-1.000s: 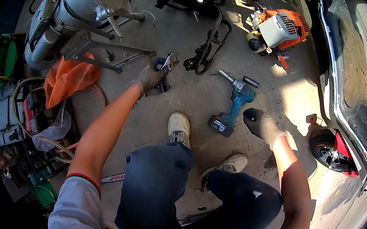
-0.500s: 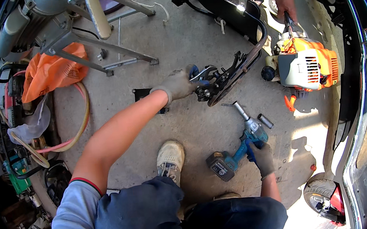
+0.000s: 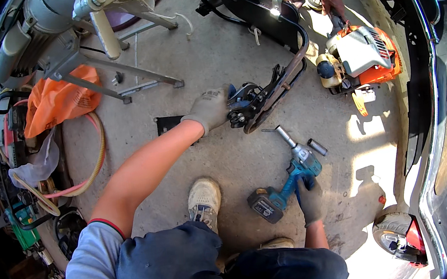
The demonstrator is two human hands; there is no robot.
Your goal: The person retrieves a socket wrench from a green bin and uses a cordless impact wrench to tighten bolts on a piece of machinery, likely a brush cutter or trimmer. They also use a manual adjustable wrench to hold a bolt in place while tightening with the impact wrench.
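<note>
My gloved left hand [image 3: 212,108] is reaching forward, closed around what looks like a silver wrench [image 3: 245,88]. It is against the mechanical end of a black tubular frame [image 3: 298,59], where levers and a curved rod meet. The fingers are partly hidden there. My gloved right hand [image 3: 311,202] is closed at the grip of a teal cordless impact wrench [image 3: 306,167] with a black battery. A long socket on the tool points away from me, and a loose socket [image 3: 317,147] lies just right of it. A black flat plate [image 3: 167,124] lies partly beneath my left wrist.
At upper right, another person's hand [image 3: 332,0] grips the handle of an orange and grey small engine [image 3: 364,51]. A metal stand [image 3: 151,77] is at upper left. An orange bag [image 3: 59,98] and hoses [image 3: 101,137] lie left. A small wheel [image 3: 389,233] is lower right.
The other person's engine has tilted and turned, showing more of its top. The view has shifted slightly. My hands stay at the frame end and the impact wrench.
</note>
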